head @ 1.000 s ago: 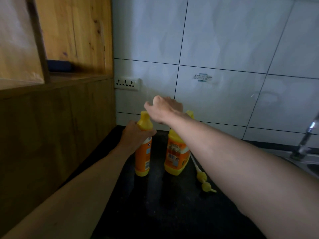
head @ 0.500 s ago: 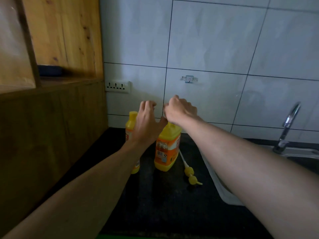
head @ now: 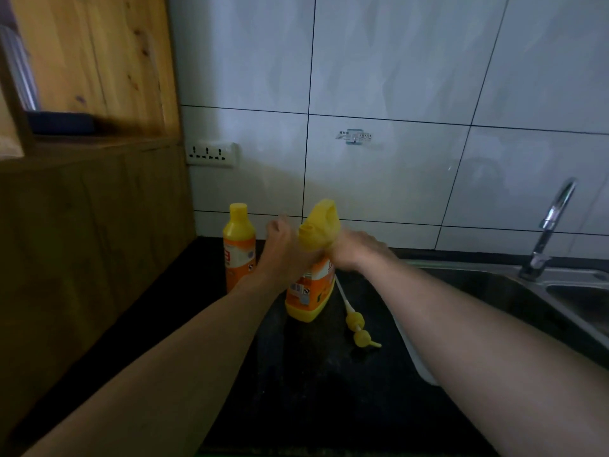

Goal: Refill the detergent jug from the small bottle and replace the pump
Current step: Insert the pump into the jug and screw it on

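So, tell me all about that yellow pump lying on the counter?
The pump is out of the jug, lying flat on the dark counter just right of it. It has a yellow plastic head and collar, a short spout pointing right, and a thin white tube running back toward the jug. Nobody is holding it.

one small detergent bottle (head: 239, 245). one detergent jug (head: 311, 291). one pump (head: 357, 328), with one white tube. two bare hands: one left hand (head: 283, 255), one right hand (head: 354, 250). one faucet (head: 548, 225). one steel sink (head: 573, 277). one wall socket (head: 211, 154). one adhesive hook (head: 354, 136) on the tiles. one dark object (head: 62, 123) on the wooden shelf.
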